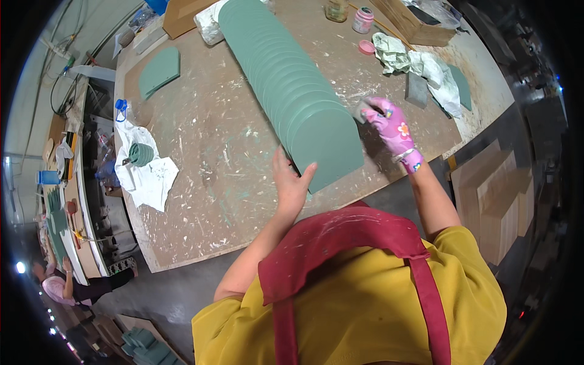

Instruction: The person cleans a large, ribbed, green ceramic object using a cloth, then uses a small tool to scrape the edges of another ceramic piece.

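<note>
A long overlapping row of flat green panels with rounded ends (322,140) runs from the far side of the table to its near edge. At the nearest panel's left edge is my left hand (291,187), bare, its thumb over the face and its fingers along the side, gripping that edge. My right hand (389,126) wears a pink flowered glove and is at the panel's right edge. Its fingers are curled in around something greyish, too small and hidden to name. Next to the row, on the left, lies a separate stack of green panels (160,70).
On the worn brown table (207,152) are a white cloth (149,176) with a green coil on it, a grey block (417,90), crumpled cloths (392,53) and a pink jar (363,20). Wooden boxes (493,194) stand at right. Another person (64,286) works at far left.
</note>
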A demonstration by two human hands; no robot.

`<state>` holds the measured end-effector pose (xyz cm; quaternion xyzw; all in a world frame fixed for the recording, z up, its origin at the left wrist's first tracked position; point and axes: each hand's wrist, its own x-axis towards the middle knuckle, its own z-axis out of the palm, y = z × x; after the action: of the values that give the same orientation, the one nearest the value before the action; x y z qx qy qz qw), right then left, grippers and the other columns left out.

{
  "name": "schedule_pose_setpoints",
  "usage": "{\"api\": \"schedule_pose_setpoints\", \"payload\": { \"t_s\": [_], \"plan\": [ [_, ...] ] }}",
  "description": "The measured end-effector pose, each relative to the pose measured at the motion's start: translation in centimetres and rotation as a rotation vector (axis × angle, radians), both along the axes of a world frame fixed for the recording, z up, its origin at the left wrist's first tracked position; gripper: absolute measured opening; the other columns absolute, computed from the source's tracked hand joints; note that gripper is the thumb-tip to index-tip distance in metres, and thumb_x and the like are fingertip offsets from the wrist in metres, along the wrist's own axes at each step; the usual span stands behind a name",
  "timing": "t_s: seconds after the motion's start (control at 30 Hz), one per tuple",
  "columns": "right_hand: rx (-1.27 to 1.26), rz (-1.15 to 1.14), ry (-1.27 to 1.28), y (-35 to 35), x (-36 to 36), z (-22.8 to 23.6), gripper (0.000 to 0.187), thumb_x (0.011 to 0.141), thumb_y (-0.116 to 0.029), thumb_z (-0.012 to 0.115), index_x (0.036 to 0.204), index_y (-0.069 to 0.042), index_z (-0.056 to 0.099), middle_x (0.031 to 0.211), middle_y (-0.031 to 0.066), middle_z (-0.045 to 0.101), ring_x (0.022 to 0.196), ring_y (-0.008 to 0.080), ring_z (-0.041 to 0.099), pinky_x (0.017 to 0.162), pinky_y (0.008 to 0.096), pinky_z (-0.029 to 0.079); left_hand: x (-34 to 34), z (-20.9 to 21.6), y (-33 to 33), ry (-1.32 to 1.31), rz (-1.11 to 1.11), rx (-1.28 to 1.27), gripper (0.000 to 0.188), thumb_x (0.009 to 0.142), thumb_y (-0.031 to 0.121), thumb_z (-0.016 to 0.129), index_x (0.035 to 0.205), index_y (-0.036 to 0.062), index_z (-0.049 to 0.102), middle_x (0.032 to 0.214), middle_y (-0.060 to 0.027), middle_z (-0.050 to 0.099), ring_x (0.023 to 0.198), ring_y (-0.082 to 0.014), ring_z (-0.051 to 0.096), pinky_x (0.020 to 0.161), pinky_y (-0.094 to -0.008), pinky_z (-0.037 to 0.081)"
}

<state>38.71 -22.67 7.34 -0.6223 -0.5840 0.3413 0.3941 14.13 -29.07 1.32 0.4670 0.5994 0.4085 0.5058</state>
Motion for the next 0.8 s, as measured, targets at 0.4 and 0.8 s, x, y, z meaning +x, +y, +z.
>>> {"api": "schedule_pose_setpoints", "payload": {
  "t_s": [0.4, 0.8],
  "plan": [
    [0.614, 1.058, -0.828, 5.7, -13.3, 8.4, 0.031, 0.075, -0.011, 0.062, 0.105, -0.010, 0.059, 0.095, 0.0070, 0.059, 0.086, 0.0265, 0.062, 0.080, 0.0364, 0.047, -0.3, -1.2, 1.4, 0.150, -0.020, 0.268, 0.098, 0.070, 0.028, 0.080, 0.142, -0.0065, 0.025, 0.142, -0.0279, 0.033, 0.131, -0.0412, 0.034, 0.109, -0.0461, 0.027],
    [0.186, -0.015, 0.041, 2.9, -2.4, -1.5, 0.041, 0.087, -0.031, 0.063, 0.115, 0.000, 0.062, 0.111, 0.0195, 0.063, 0.103, 0.0321, 0.061, 0.090, 0.0365, 0.047, -0.4, -0.7, 1.1, 0.133, -0.053, 0.101, 0.099, 0.071, 0.028, 0.079, 0.143, -0.0075, 0.021, 0.146, -0.0284, 0.026, 0.136, -0.0410, 0.026, 0.113, -0.0461, 0.021]
  ]
}}
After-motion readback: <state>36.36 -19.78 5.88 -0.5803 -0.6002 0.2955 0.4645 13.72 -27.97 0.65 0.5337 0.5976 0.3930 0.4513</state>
